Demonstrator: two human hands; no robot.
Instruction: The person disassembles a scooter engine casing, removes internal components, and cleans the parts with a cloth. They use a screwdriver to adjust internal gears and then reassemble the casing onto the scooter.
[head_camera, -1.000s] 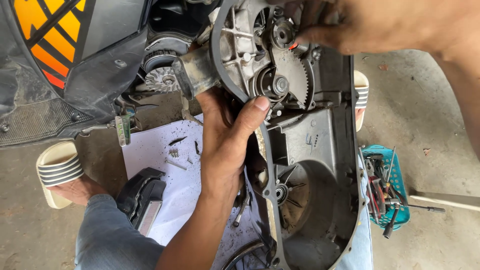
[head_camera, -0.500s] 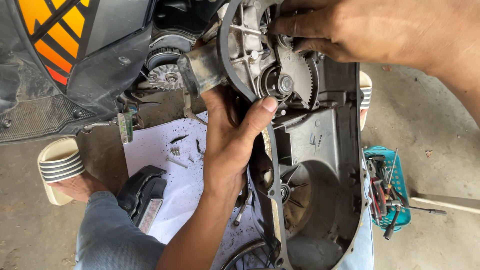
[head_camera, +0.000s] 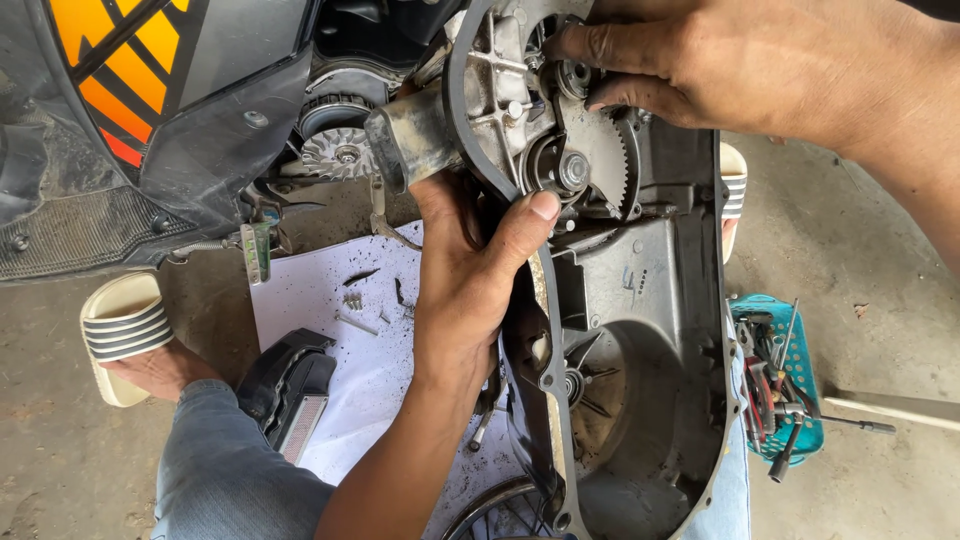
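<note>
A large dark-grey engine side cover (head_camera: 640, 330) is held upright in front of me, its inner face toward me. My left hand (head_camera: 470, 270) grips its left edge, thumb pressed near a round shaft boss beside the toothed sector gear (head_camera: 605, 160). My right hand (head_camera: 740, 65) reaches in from the upper right, fingertips on a small round part at the top of the cover's gear housing. Behind the cover sits a scooter's body with an orange-and-black panel (head_camera: 110, 80) and a finned fan wheel (head_camera: 340, 155).
A white sheet (head_camera: 350, 350) on the concrete floor carries loose screws and grit. A black housing part (head_camera: 290, 385) lies by my knee. A teal basket (head_camera: 790, 390) with several tools stands at right. My feet wear cream sandals (head_camera: 125, 330).
The view has drawn in closer. My right hand slid left and down onto the top of the gear housing. My left hand keeps its grip, thumb still by the shaft boss.
</note>
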